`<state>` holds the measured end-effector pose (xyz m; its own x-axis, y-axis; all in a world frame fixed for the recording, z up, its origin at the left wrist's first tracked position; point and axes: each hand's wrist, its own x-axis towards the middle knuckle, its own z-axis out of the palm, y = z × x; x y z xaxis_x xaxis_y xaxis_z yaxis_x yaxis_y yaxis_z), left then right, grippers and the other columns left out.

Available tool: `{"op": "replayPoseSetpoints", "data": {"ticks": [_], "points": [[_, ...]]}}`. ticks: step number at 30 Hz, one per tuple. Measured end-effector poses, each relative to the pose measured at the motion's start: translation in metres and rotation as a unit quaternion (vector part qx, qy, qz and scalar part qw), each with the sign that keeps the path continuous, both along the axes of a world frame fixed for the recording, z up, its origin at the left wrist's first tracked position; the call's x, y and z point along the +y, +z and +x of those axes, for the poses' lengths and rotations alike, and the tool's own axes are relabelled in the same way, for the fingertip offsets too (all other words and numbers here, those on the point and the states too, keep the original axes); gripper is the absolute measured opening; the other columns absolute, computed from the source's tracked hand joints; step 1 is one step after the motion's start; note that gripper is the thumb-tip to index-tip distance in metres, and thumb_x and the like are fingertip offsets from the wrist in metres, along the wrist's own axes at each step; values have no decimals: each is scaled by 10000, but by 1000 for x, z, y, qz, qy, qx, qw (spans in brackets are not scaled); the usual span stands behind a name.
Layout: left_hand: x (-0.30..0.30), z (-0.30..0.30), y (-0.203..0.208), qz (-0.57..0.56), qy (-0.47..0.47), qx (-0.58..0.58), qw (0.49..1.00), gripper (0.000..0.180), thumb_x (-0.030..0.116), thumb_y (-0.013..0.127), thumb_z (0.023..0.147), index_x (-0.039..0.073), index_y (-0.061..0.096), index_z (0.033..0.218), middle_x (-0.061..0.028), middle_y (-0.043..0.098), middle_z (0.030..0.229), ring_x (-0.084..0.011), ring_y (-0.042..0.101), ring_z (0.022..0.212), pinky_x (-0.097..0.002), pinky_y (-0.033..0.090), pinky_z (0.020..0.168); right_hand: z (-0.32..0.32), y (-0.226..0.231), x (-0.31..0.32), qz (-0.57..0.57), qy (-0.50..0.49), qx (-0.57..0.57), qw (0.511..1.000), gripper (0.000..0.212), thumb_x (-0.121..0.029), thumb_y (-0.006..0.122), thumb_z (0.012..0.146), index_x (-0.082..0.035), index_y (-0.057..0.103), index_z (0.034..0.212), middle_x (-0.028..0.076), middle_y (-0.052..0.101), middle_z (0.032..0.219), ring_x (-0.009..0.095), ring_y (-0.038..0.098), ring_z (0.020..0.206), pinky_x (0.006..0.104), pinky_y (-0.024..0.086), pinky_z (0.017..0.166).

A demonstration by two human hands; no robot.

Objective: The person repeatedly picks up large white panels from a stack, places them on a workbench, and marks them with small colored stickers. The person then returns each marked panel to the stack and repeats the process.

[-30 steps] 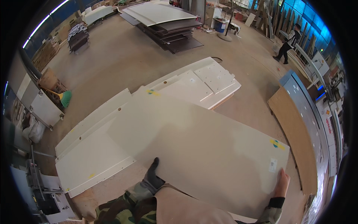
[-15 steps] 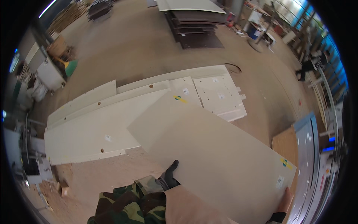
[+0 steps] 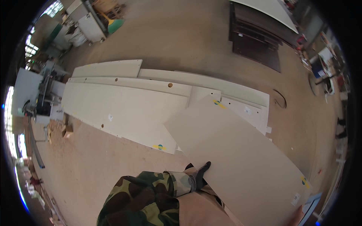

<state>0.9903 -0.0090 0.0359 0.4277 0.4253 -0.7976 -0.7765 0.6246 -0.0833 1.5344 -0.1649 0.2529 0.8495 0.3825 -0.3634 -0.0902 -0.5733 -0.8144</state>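
A large off-white flat panel [image 3: 241, 158] is held tilted in front of me. Two yellow-and-teal stickers and a small white label show on its face. My left hand [image 3: 201, 177], in a dark glove, grips the panel's near left edge, thumb on top and the other fingers mostly hidden. Only a sliver of my right hand [image 3: 298, 216] shows, at the panel's lower right corner; its fingers wrap behind the edge. Under the panel's far corner lie several pale panels [image 3: 128, 101] with round holes and labels, overlapping one another on the floor.
A stack of dark brown boards [image 3: 256, 49] with a pale sheet on top stands far right. Near it, a black hoop-like strip [image 3: 279, 98] lies on the floor. A green broom [image 3: 115, 25] is at the far left, machinery [image 3: 45, 96] along the left side.
The view has swung left, so the floor panels' left end and the brown stack sit further right. The held panel stays in both hands, and more of the right hand is hidden.
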Motion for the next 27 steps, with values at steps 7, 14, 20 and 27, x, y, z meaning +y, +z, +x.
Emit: {"op": "replayPoseSetpoints", "data": {"ticks": [7,14,20,27], "points": [[31,126,-48,-64,49,48,996,474,414,573,861,84,469,1185,-127,542,1133,-293,527,1048,-431,440,927,185,-87,168,-212,113,-164,957,302,-179,383,967,-18,537,1172,155,636,911,206,544,673,347,454,631],[87,220,-113,-135,73,160,975,485,442,569,858,81,476,1168,-135,556,1105,-293,549,1019,-420,460,908,238,-217,318,-61,232,-129,962,531,-419,471,929,70,580,1103,79,619,972,140,546,852,274,446,756],[112,207,-185,-109,61,335,934,540,515,551,838,67,488,1134,-143,578,1045,-289,582,961,-407,494,857,227,-374,372,-79,262,-89,958,443,-359,493,936,59,604,1035,36,616,960,102,525,846,249,433,761],[132,124,-249,-243,-145,422,861,746,750,448,739,38,542,940,-139,583,682,-313,603,587,-420,539,537,155,-522,389,16,365,92,926,409,-341,488,943,47,619,943,4,596,829,80,493,774,241,413,692]]}}
